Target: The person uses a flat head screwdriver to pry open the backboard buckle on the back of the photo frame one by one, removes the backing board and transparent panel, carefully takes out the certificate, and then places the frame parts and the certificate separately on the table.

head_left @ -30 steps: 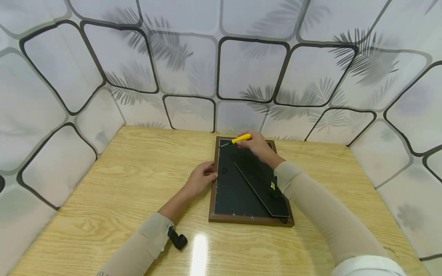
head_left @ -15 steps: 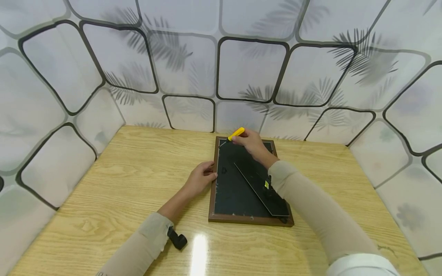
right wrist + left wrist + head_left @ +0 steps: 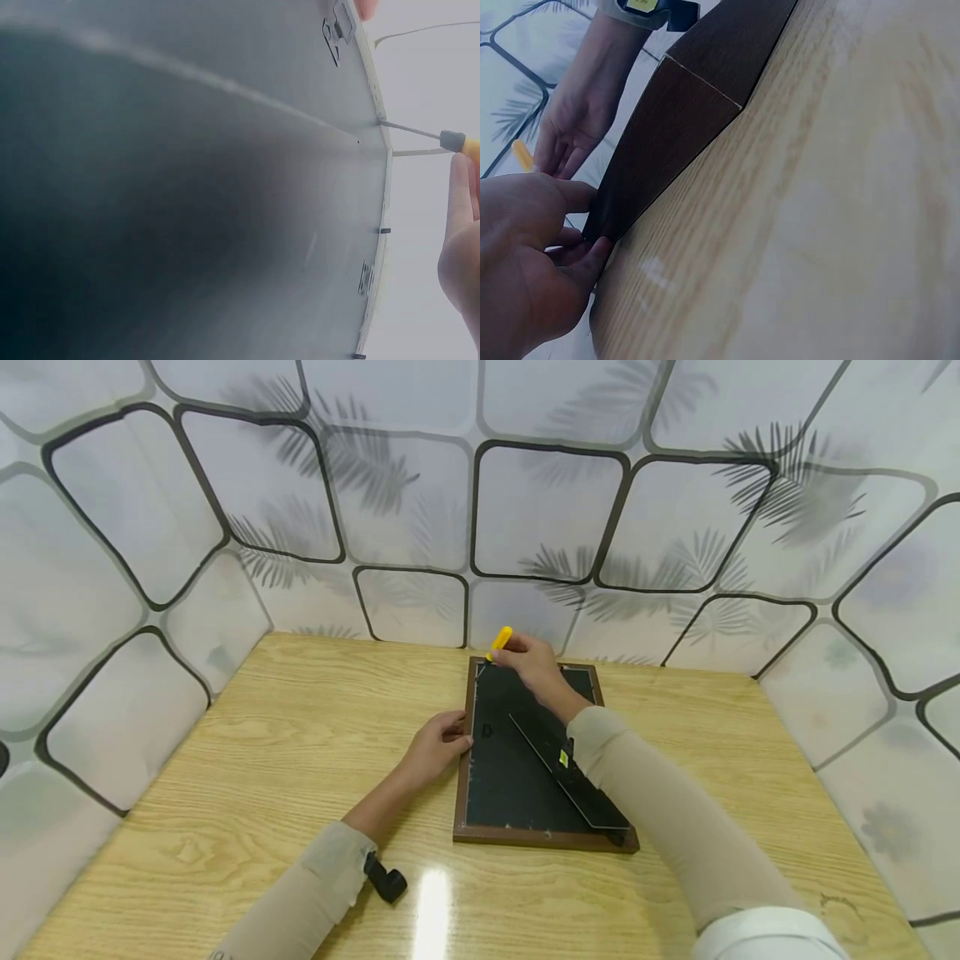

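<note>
A brown picture frame (image 3: 525, 836) lies face down on the table, its black backing board (image 3: 498, 789) upward and a black easel stand (image 3: 596, 814) slanting across the right side. My left hand (image 3: 435, 747) holds the frame's left edge; in the left wrist view, thumb and fingertips meet the dark side (image 3: 667, 127). Near the far left corner, my right hand (image 3: 534, 667) grips a yellow-handled screwdriver (image 3: 500, 642), tilted with its handle up. Seen from the right wrist, the thin shaft (image 3: 411, 130) reaches the board's edge, where its tip touches near the rim.
Two metal hangers, one upper (image 3: 337, 34) and one lower (image 3: 365, 277), sit near the board's edge, with small dark tabs (image 3: 385, 230) along the rim. The wooden table (image 3: 300, 735) meets a patterned curtain-like wall (image 3: 412, 527) behind the frame.
My right hand has moved left and slightly away from me, swinging the screwdriver's handle from nearly flat to steeper while its tip stays near the far left corner. The left hand keeps its place.
</note>
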Motion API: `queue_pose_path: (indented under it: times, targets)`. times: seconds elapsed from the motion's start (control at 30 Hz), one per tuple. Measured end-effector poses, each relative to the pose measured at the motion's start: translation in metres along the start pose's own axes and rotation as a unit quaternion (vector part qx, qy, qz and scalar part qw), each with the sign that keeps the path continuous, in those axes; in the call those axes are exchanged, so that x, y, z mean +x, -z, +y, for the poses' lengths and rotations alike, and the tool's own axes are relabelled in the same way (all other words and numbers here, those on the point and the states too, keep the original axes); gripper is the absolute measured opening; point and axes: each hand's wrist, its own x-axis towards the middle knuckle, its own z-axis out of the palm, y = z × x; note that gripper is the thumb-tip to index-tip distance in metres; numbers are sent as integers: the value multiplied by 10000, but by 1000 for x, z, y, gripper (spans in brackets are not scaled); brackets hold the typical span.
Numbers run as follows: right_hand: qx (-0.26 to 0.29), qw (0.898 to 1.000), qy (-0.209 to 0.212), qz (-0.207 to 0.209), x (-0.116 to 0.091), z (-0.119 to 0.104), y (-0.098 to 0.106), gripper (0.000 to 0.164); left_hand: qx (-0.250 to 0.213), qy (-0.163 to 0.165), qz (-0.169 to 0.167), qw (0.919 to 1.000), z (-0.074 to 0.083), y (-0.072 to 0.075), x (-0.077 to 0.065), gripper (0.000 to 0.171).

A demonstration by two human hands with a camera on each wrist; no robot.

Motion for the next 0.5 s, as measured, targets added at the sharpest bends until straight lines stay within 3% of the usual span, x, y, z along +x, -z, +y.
queue_pose_path:
  times: [0.5]
  targets:
    - [56,9996,197,188,6,-2,-18,39,61,-6,-29,10000,1,0,-1,54]
